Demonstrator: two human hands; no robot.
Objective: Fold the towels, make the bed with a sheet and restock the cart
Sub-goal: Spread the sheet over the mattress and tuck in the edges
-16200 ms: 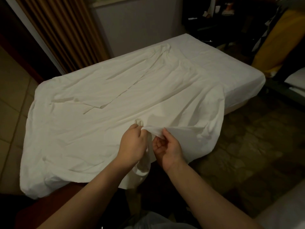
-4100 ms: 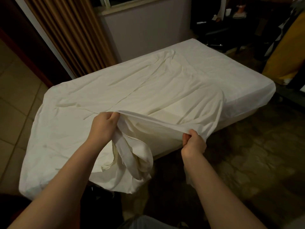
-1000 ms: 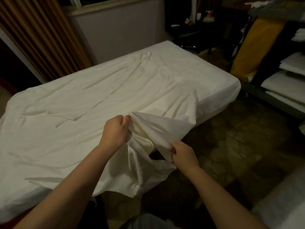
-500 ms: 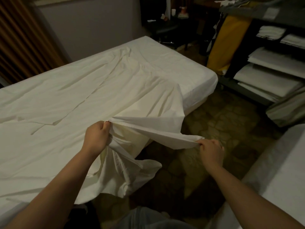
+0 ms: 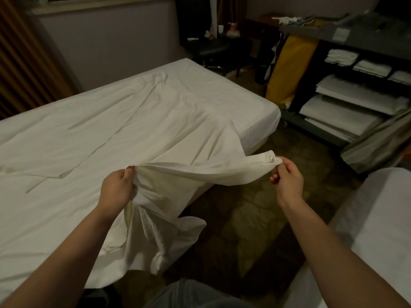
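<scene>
A white sheet (image 5: 124, 134) lies rumpled across the bed (image 5: 249, 112), with one edge hanging off the near side. My left hand (image 5: 115, 188) grips a bunched part of that edge at the mattress side. My right hand (image 5: 287, 176) pinches the sheet's edge out over the floor, so a stretch of the hem hangs taut between the two hands. Below my left hand a loose fold of sheet droops toward the floor. The cart (image 5: 355, 63) stands at the right with folded white linen on its shelves.
A yellow bag (image 5: 289, 63) hangs on the cart's left end. Another white bed (image 5: 373, 230) fills the lower right. A dark chair and a small table with cups stand at the back. Patterned floor runs between the beds. A brown curtain hangs at the left.
My right hand has drawn the sheet's edge farther right, away from my left hand, stretching the hem. The view has swung right, showing more of the cart.
</scene>
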